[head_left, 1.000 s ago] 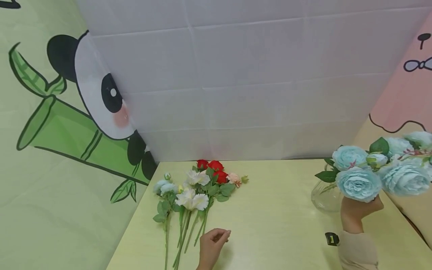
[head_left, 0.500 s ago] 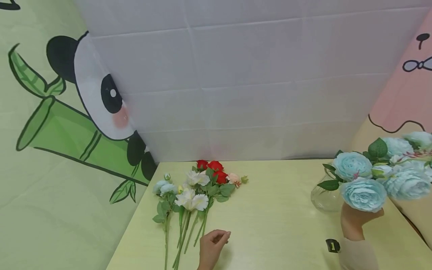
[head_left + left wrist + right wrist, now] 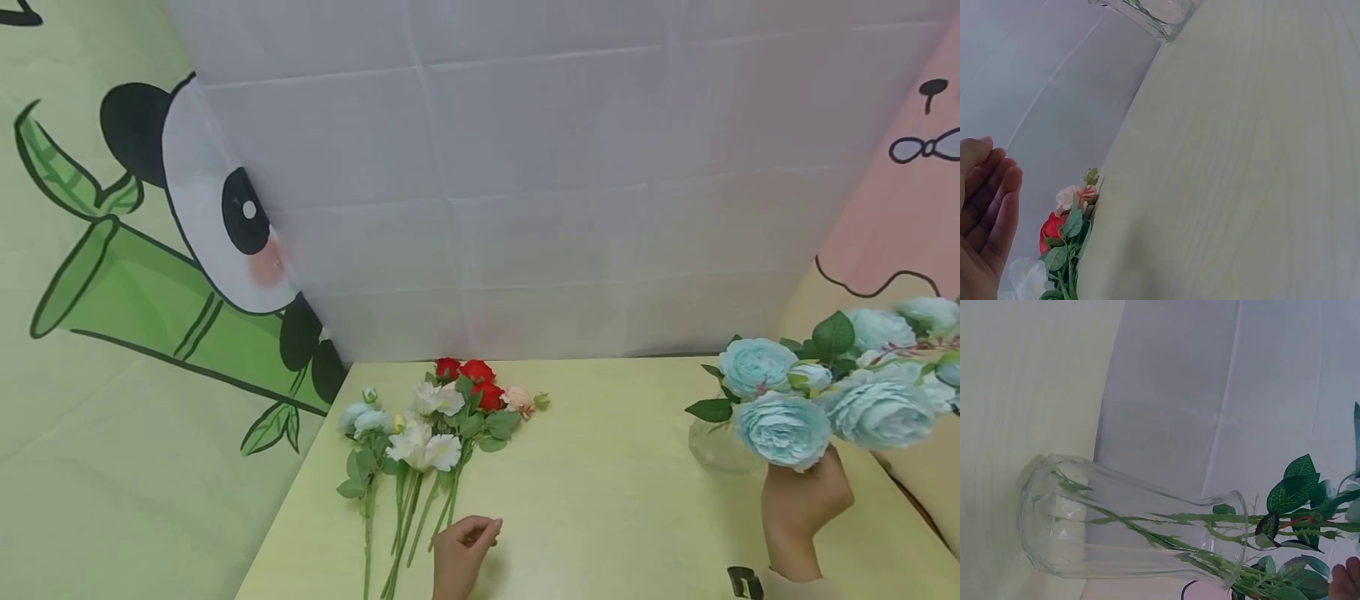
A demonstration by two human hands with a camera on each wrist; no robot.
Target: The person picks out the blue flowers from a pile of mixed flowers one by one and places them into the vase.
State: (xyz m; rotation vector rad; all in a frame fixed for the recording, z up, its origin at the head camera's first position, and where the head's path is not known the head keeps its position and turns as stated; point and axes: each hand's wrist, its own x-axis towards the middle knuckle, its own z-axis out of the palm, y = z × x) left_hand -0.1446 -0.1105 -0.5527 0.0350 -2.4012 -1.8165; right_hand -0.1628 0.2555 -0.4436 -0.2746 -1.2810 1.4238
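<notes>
Light blue artificial peonies [image 3: 780,429] stand in a clear glass vase [image 3: 1122,537] at the right of the table, their green stems [image 3: 1147,534] running down inside it. My right hand [image 3: 808,498] reaches up just under the lowest front bloom, which covers its fingertips in the head view. In the right wrist view only a few fingertips [image 3: 1344,581] show, beside the leaves above the vase mouth; I cannot tell whether they pinch anything. Loosely bent and holding nothing, my left hand [image 3: 465,550] hovers near the cut ends of the loose flower stems.
On the table's left lie white flowers [image 3: 423,446], red roses [image 3: 476,372], a peach flower [image 3: 517,400] and a pale blue stem [image 3: 367,421]. Pale cloth [image 3: 525,208] hangs behind the table [image 3: 600,500]. Printed cloth [image 3: 892,208] borders the right side.
The front blue bloom shifts down and right, then back left, and the other blooms shift with it. My right hand now shows more below the blooms. The left hand barely moves.
</notes>
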